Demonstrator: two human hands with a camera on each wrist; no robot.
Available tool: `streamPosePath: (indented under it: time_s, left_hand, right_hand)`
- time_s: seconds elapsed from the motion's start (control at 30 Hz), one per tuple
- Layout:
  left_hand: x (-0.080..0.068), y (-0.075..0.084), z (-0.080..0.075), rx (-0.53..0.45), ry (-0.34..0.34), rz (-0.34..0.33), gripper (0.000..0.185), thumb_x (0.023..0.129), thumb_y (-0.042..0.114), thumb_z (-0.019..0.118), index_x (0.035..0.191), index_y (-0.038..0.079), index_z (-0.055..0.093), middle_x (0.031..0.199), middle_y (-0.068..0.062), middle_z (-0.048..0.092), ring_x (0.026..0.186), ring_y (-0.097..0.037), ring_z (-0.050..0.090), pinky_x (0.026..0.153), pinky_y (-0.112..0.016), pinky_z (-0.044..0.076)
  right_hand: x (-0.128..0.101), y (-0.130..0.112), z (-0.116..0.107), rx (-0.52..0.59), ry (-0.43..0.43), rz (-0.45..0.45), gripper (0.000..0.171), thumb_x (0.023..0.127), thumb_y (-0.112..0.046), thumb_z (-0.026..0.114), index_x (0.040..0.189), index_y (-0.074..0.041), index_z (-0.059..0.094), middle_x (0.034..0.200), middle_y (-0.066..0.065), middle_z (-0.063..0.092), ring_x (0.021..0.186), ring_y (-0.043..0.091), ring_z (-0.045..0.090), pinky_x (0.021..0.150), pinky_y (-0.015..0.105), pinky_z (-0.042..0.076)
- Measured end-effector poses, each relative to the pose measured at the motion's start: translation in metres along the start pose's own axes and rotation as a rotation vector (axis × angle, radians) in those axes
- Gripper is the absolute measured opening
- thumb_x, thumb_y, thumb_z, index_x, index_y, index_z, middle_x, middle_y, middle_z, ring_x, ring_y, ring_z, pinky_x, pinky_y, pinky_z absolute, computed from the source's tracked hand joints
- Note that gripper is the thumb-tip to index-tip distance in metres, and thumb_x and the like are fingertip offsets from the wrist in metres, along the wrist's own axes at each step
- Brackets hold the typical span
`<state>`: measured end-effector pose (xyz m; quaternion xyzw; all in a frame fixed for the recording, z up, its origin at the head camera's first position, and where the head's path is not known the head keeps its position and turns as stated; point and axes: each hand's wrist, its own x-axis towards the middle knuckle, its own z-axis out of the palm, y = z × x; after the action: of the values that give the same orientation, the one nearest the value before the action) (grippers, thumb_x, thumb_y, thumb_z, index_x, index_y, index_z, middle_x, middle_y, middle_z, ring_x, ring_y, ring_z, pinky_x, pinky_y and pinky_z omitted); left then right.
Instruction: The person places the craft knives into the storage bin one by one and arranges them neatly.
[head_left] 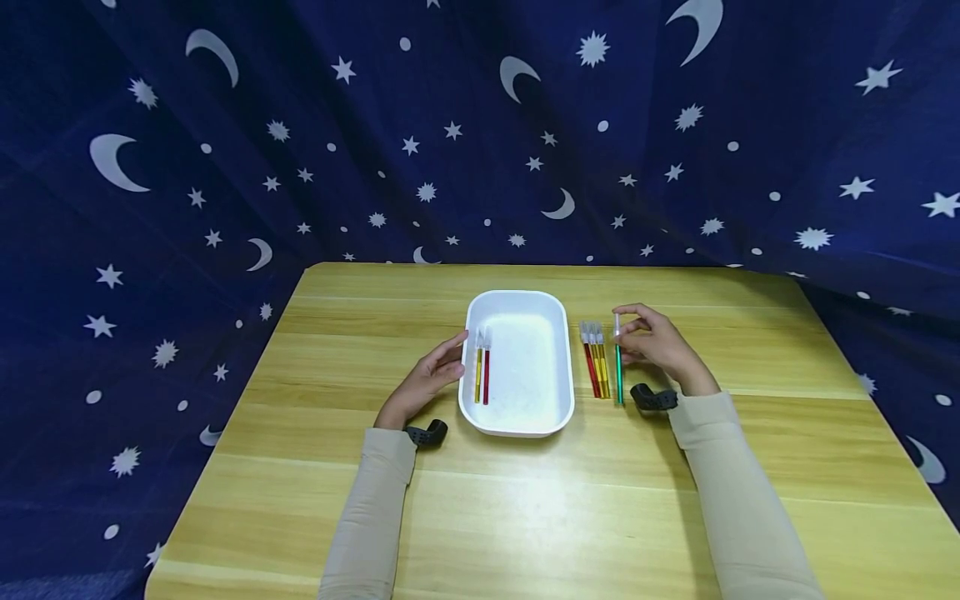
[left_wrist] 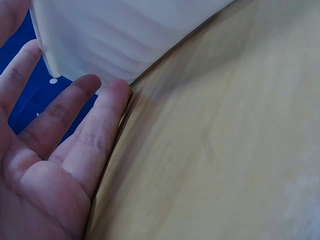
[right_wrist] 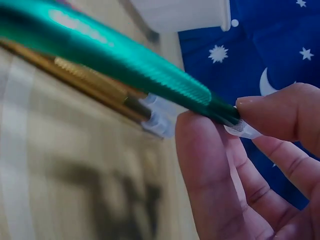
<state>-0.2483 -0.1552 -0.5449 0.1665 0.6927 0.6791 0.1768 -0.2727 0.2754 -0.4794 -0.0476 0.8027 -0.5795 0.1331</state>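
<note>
A white tray (head_left: 555,350) sits mid-table with a yellow pen (head_left: 477,373) and a red pen (head_left: 486,373) lying along its left side. My left hand (head_left: 427,379) rests open against the tray's left wall (left_wrist: 115,40), fingers (left_wrist: 97,130) straight. My right hand (head_left: 656,342) pinches the clear-capped end of a green pen (head_left: 618,371), lifting that end off the table; in the right wrist view the green pen (right_wrist: 125,65) runs between thumb and fingers (right_wrist: 210,170). A red pen (head_left: 590,367) and yellow pens (head_left: 602,367) lie just left of it.
The wooden table (head_left: 525,517) is ringed by a dark blue star-and-moon cloth (head_left: 480,125) at the back and sides. Bare wood stretches in front of the tray and to both far sides.
</note>
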Motion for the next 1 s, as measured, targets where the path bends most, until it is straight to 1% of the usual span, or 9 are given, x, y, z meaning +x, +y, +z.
streamPosePath:
  time_s: [0.23,0.33,0.5,0.57,0.7,0.77,0.93,1.0]
  left_hand:
    - [0.000,0.000,0.000,-0.006,-0.002,0.003,0.066,0.113,0.014,0.060,0.172,0.011,0.032,0.169,-0.025,0.038,0.153,-0.043,0.041,0.125,-0.047,0.038]
    - [0.000,0.000,-0.001,-0.008,-0.001,0.006,0.065,0.113,0.013,0.060,0.172,0.011,0.032,0.169,-0.025,0.039,0.153,-0.042,0.042,0.125,-0.046,0.038]
    - [0.001,-0.001,-0.001,0.003,0.002,-0.001,0.066,0.113,0.014,0.061,0.172,0.012,0.032,0.169,-0.024,0.038,0.154,-0.042,0.041,0.126,-0.048,0.037]
    - [0.001,-0.001,-0.001,0.009,0.002,-0.002,0.066,0.113,0.015,0.061,0.172,0.012,0.032,0.169,-0.024,0.038,0.154,-0.042,0.041,0.126,-0.048,0.037]
    - [0.001,-0.001,-0.001,0.011,0.002,-0.003,0.065,0.113,0.014,0.060,0.172,0.012,0.032,0.169,-0.024,0.039,0.154,-0.042,0.042,0.126,-0.048,0.037]
    - [0.001,-0.001,-0.001,0.011,0.001,-0.003,0.065,0.113,0.012,0.059,0.172,0.012,0.032,0.169,-0.024,0.039,0.153,-0.042,0.042,0.126,-0.048,0.038]
    - [0.001,0.000,-0.001,0.016,0.002,-0.006,0.064,0.113,0.011,0.059,0.172,0.012,0.032,0.169,-0.024,0.039,0.153,-0.043,0.042,0.126,-0.050,0.038]
    - [0.001,0.000,-0.001,0.017,0.003,-0.006,0.064,0.113,0.010,0.058,0.172,0.013,0.033,0.168,-0.024,0.039,0.152,-0.043,0.043,0.125,-0.051,0.038]
  right_hand:
    - [-0.005,-0.011,0.005,-0.011,0.003,-0.054,0.058,0.104,0.007,0.062,0.157,0.010,0.039,0.115,0.025,0.057,0.078,0.013,0.069,0.074,0.034,0.067]
    - [-0.006,-0.015,0.007,-0.015,0.000,-0.082,0.058,0.103,0.007,0.063,0.156,0.012,0.040,0.114,0.024,0.058,0.078,0.015,0.069,0.073,0.034,0.066]
    - [-0.008,-0.024,0.013,-0.003,-0.005,-0.112,0.059,0.103,0.007,0.065,0.155,0.014,0.040,0.114,0.023,0.057,0.080,0.011,0.069,0.074,0.033,0.066]
    - [-0.009,-0.028,0.016,0.003,-0.007,-0.114,0.058,0.103,0.008,0.064,0.155,0.014,0.040,0.114,0.024,0.056,0.081,0.009,0.069,0.076,0.034,0.067]
    - [-0.010,-0.034,0.022,0.010,-0.014,-0.119,0.057,0.103,0.006,0.064,0.155,0.013,0.042,0.117,0.026,0.055,0.083,0.008,0.069,0.077,0.035,0.067]
    - [-0.009,-0.035,0.025,0.020,-0.017,-0.134,0.056,0.103,0.005,0.064,0.153,0.013,0.043,0.116,0.024,0.056,0.083,0.008,0.070,0.076,0.035,0.067]
    - [-0.007,-0.038,0.033,0.074,-0.025,-0.181,0.053,0.100,0.006,0.065,0.148,0.013,0.047,0.108,0.014,0.058,0.083,0.011,0.072,0.073,0.034,0.067]
    - [-0.006,-0.041,0.036,0.085,-0.034,-0.186,0.054,0.099,0.006,0.066,0.149,0.014,0.046,0.107,0.014,0.059,0.084,0.012,0.073,0.074,0.035,0.067]
